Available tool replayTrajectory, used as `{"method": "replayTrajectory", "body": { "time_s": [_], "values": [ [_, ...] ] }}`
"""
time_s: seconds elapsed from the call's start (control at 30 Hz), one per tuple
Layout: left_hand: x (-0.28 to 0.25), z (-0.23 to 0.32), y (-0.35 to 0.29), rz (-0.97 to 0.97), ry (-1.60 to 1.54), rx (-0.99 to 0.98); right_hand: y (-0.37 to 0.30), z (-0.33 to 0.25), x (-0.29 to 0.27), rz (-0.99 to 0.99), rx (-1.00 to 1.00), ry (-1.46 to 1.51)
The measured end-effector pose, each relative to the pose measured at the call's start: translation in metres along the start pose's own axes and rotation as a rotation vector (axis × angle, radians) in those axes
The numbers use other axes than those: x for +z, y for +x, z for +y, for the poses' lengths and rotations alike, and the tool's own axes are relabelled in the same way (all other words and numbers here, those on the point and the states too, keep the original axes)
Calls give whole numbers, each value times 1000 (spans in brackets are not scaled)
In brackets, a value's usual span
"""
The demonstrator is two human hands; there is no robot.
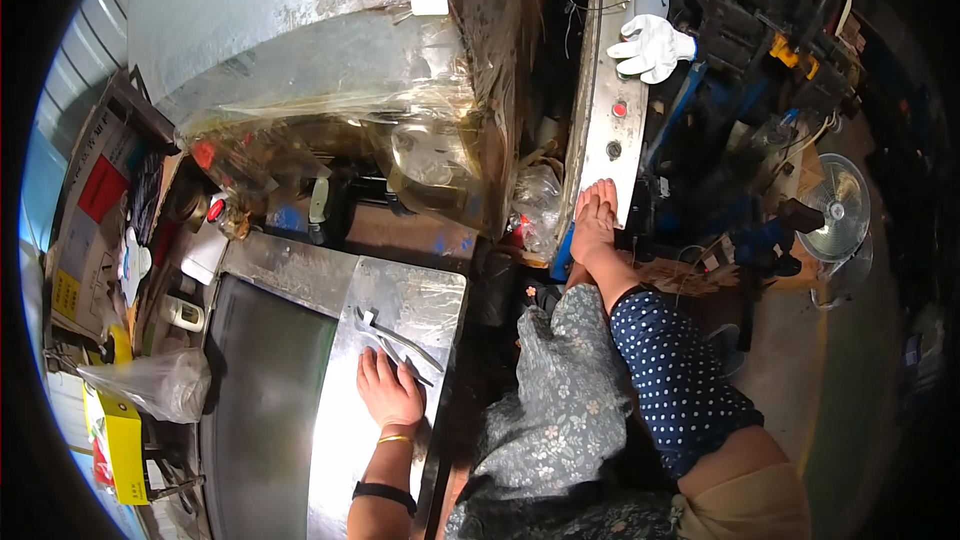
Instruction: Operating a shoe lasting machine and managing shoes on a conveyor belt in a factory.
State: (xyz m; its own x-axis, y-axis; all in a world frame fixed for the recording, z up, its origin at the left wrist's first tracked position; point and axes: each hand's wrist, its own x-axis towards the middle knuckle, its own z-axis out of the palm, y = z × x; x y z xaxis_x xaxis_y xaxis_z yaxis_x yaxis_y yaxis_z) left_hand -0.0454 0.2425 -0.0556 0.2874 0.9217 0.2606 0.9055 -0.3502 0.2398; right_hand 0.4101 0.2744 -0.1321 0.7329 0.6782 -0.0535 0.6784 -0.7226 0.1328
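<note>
My left hand (390, 390) lies flat on a shiny sheet-metal cabinet top (340, 440), fingers spread. Its fingertips touch a metal hand tool like pliers or a wrench (395, 340) lying on the plastic-covered sheet. A thin bangle and a dark band are on that wrist. My right hand (595, 220) reaches forward and grips the near end of a long narrow stainless panel (603, 110), fingers over its face. The panel carries a red button and a round hole. A white work glove (652, 45) hangs over its far part.
A big metal hood wrapped in clear plastic (330, 50) fills the upper left. A plastic bag (150, 380), a yellow box (125, 440) and a cardboard box (90, 230) sit left. A floor fan (840, 205) stands right, beyond cluttered tools and cables.
</note>
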Motion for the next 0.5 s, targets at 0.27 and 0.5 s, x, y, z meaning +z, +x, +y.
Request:
{"method": "replayTrajectory", "body": {
  "time_s": [0.27, 0.5],
  "values": [
    [4, -1, 0, -1, 12, 14, 5, -1, 22, 19, -13, 43],
    [1, -1, 1, -13, 33, 16, -12, 10, 7, 462, -90, 5]
  ]
}}
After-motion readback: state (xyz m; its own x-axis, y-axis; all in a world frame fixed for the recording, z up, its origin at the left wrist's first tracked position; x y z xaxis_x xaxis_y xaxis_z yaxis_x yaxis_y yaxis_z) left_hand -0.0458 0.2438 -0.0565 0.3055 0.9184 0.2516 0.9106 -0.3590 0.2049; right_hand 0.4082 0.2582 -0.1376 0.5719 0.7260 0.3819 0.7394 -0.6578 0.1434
